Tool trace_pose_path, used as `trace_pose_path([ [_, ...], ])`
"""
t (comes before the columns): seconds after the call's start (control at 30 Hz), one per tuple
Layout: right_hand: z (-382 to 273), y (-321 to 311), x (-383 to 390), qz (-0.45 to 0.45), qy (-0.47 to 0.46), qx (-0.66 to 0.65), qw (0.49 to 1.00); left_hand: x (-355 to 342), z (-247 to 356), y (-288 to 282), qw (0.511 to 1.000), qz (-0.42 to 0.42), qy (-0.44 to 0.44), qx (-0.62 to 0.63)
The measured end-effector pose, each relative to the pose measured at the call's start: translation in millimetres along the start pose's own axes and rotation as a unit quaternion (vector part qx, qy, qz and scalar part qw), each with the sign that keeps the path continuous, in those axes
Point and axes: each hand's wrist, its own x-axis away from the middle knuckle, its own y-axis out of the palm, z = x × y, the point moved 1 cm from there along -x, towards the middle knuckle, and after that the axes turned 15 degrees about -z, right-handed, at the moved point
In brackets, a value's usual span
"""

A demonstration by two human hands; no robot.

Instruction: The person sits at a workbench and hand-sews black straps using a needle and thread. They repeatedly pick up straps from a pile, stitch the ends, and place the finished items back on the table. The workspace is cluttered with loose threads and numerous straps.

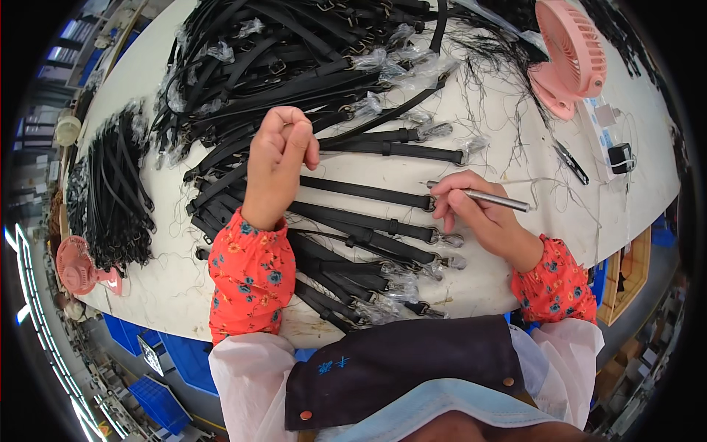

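My left hand (280,158) is raised over the black straps, its fingers curled in and the thumb pressed against them; whatever it may hold is hidden. Between the fingers of my right hand (490,225) lies a slim silver pen-shaped tool (501,200), its thin tip pointing left. That tip is close to the buckle end of a black strap (364,192) stretched across the table between my hands. Several more black straps (394,227) fan out below it, their metal ends wrapped in clear plastic.
A big heap of black straps (294,44) covers the far table (508,136), and a bundle of black strips (114,188) lies left. A pink fan (571,55) stands far right near black snips (571,163) and a power strip (600,140). Another pink fan (77,265) is left.
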Motion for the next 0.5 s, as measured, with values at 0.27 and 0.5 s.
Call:
trace_pose_path([
  [0.27,2,7,-15,-0.016,-0.141,0.421,0.896,9,28,-41,0.998,0.042,0.003,-0.037],
  [0.5,1,1,-8,-0.033,-0.13,0.492,0.86,15,37,-60,0.988,0.113,0.059,-0.089],
])
